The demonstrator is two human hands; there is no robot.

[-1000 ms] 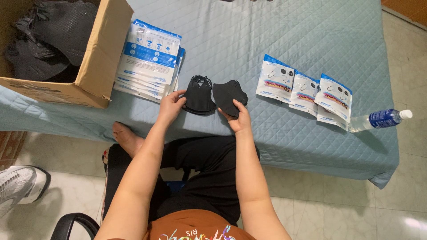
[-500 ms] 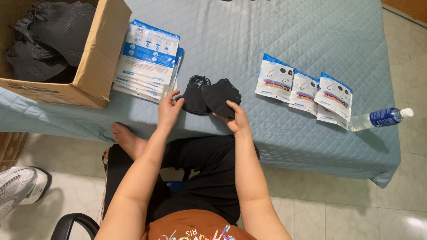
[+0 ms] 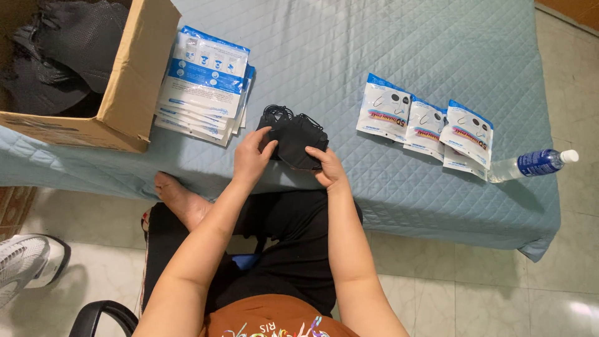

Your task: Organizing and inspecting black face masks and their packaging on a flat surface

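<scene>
A small stack of black face masks rests on the blue-grey quilted table cover, near its front edge. My left hand pinches the stack's left side, thumb on top. My right hand grips the stack's lower right corner. The masks' ear loops stick out at the top left of the stack.
A pile of blue-and-white flat pouches lies left of the masks, beside an open cardboard box filled with black masks. Three filled pouches lie to the right, then a lying water bottle. A white shoe is on the tiled floor.
Two separate black masks lay side by side under my hands; I have brought them together into one stack held by both hands.
</scene>
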